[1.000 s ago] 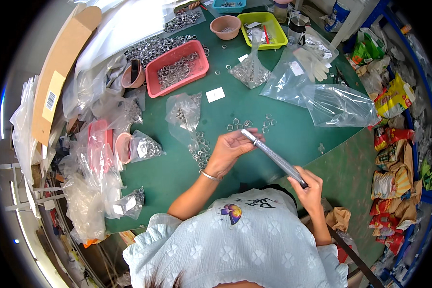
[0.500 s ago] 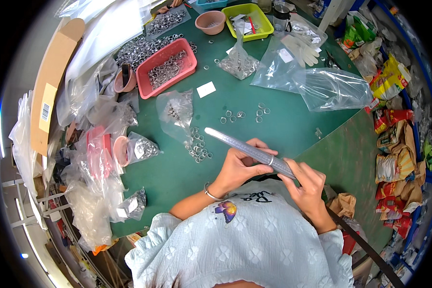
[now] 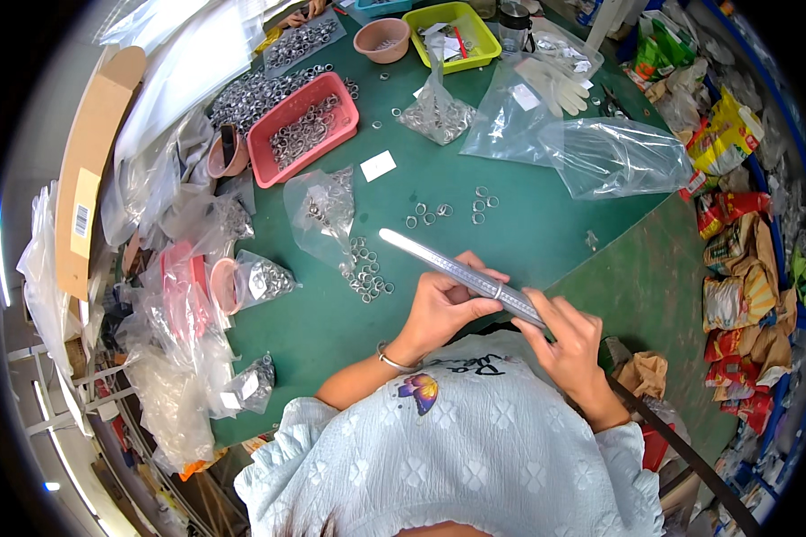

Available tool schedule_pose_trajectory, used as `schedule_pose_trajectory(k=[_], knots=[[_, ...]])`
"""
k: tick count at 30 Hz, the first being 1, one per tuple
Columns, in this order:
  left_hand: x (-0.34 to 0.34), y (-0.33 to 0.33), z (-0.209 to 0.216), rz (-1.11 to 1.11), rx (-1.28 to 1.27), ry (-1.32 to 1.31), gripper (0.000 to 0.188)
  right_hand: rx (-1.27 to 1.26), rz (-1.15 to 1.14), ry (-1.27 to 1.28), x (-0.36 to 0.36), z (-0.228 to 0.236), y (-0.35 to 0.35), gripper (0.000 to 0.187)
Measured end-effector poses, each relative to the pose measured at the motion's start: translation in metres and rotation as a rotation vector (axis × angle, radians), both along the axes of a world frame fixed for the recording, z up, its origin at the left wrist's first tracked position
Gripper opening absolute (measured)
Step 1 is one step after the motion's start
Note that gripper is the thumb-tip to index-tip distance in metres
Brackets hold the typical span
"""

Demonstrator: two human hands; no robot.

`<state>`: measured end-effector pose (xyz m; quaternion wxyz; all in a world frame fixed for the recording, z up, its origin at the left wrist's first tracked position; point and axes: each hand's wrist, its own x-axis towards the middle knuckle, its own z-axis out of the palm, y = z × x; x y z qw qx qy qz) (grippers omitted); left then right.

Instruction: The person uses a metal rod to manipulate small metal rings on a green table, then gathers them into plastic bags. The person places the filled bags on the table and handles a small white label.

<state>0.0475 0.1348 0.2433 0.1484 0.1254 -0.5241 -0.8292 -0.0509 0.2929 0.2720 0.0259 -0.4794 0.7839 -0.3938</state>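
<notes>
A grey, tapered ring mandrel (image 3: 430,257) with graduation marks slants across in front of me, its thin rounded end pointing to the far left. A silver ring (image 3: 499,291) sits around it, toward the thick end. My left hand (image 3: 442,309) is closed on the mandrel just beside the ring, its thumb on the near side and fingers partly hidden behind. My right hand (image 3: 571,345) grips the thick end between thumb and fingers. Loose rings (image 3: 367,282) lie by the mouth of a clear bag (image 3: 318,215), and two small groups of rings (image 3: 428,215) lie farther off.
Beyond are a red tray (image 3: 349,125) of rings, a heap of rings (image 3: 251,94), a yellow-green tray (image 3: 495,46) and clear bags (image 3: 618,157). Bagged rings (image 3: 269,279) and crumpled plastic line the left. Packets (image 3: 730,215) fill shelving at right. Another person's hand (image 3: 295,18) shows at the top.
The whole view has shifted slightly. Both hands keep their hold on the mandrel, and the ring stays at about the same place on it.
</notes>
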Motion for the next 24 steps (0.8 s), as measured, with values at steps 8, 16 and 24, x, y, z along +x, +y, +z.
schedule_pose_trajectory(k=[8, 16, 24], knots=[[-0.023, -0.061, -0.087, 0.442, -0.110, -0.218, 0.025, 0.128, -0.156, -0.633, -0.015, -0.055, 0.023, 0.022], [-0.091, -0.063, -0.225, 0.414, -1.233, -0.459, 0.033, 0.237, -0.451, -0.749, -0.027, -0.139, 0.053, 0.028], [-0.091, -0.065, -0.234, 0.559, -1.377, -0.525, 0.026, 0.202, -0.547, -0.851, -0.025, -0.157, 0.066, 0.030]])
